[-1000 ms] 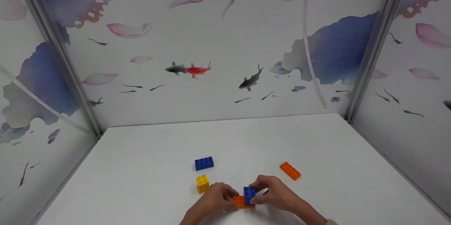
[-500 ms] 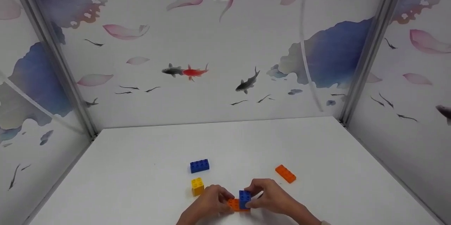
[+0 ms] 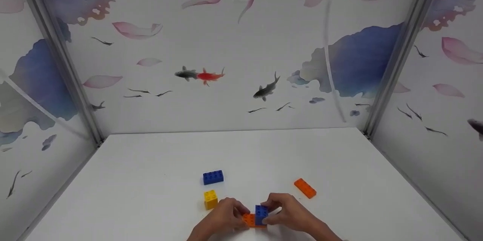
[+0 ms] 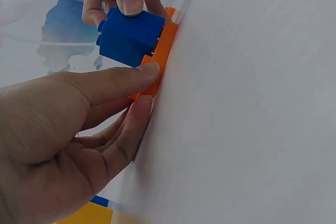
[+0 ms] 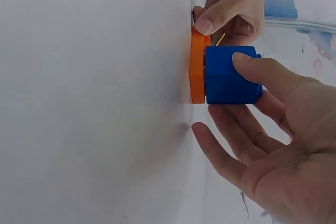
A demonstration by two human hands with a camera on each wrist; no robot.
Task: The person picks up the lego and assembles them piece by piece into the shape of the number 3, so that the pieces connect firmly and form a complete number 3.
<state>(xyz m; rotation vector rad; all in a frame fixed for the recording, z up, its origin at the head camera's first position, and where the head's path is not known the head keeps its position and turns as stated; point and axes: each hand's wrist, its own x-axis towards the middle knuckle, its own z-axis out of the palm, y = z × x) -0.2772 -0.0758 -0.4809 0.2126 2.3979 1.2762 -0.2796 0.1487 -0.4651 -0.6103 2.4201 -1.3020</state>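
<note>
A flat orange building brick [image 3: 249, 218] lies near the table's front edge, and my left hand [image 3: 225, 216] pinches its left end between thumb and fingers. On its right part stands a taller blue brick [image 3: 261, 214], studs up, which my right hand [image 3: 288, 212] holds with the thumb on the near side and fingers behind. In the right wrist view, a thin gap shows between the blue brick [image 5: 231, 74] and the orange brick [image 5: 197, 69]. From the left wrist side, the blue brick [image 4: 131, 36] sits slightly tilted over the orange studs.
A yellow brick [image 3: 211, 200] stands just left of my left hand. Behind it lies a blue eight-stud brick [image 3: 213, 177]. Another flat orange brick [image 3: 305, 188] rests beyond my right hand. Printed wall panels [image 3: 211, 109] border the white table [image 3: 151, 165] at the back and sides.
The head view has shifted slightly. Both hands keep their grip on the orange and blue bricks with almost no visible movement; the loose bricks stay in place.
</note>
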